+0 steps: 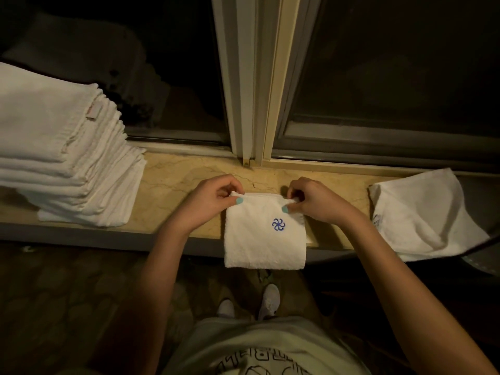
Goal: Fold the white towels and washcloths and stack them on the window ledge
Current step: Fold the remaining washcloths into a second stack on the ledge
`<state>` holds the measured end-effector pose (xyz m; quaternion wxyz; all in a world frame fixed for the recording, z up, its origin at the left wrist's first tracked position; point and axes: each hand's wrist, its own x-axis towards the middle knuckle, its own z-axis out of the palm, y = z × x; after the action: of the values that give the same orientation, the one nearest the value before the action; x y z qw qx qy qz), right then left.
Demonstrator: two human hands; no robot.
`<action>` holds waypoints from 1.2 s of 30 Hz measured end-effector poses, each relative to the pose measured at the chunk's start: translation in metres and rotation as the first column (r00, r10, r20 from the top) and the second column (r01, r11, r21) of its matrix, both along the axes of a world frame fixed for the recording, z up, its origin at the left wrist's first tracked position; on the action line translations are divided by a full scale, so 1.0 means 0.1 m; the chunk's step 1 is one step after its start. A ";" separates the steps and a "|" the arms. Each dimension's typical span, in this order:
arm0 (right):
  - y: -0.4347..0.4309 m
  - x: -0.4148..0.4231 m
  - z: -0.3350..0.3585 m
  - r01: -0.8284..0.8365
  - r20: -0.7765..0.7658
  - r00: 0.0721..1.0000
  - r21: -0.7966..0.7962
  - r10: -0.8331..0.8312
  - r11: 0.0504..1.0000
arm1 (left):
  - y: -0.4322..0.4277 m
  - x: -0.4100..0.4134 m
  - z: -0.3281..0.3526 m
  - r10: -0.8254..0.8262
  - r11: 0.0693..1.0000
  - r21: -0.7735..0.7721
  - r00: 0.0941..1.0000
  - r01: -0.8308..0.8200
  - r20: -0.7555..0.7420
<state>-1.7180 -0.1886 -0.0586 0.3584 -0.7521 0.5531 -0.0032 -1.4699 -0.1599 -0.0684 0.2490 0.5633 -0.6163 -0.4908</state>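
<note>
A dark window with a pale frame [249,77] stands over the veined beige window ledge [173,185] I'm working on. At nine o'clock from my hands sits the tall stack of folded towels [62,158], well apart from them. A pinkish tag [93,110] on its top towel is too dim to read. My left hand [213,197] pinches the far left corner of the washcloth [265,234], thumb on top. The cloth lies folded between my hands with its far edge running nine to three. Its long axis runs twelve to six, and its near end hangs past the ledge's front edge toward me. A blue pinwheel emblem [278,225] is stitched near its middle, with no lettering. My right hand [313,201] pinches the far right corner the same way, so both hands are clamped on the one cloth. At three o'clock lies a smaller folded cloth [424,215], also overhanging the front edge. Its little white label [377,221] carries print too small to read. I judge the next fold turns on that twelve-to-six axis. The right hand is the nearer one to the small cloth and the left to the tall stack. The print on my shirt is cut off and unreadable.
</note>
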 end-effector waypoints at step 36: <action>1.11 0.76 0.88 0.513 0.715 0.644 -0.140 -0.272 0.847 | 0.71 0.68 0.86 -0.091 0.987 -0.159 0.937 0.039 -0.336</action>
<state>-1.6424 -0.0780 0.0289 0.3917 -0.6072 0.5288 -0.4452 -1.4018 -0.0888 0.0173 0.3775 0.4284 -0.6171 -0.5415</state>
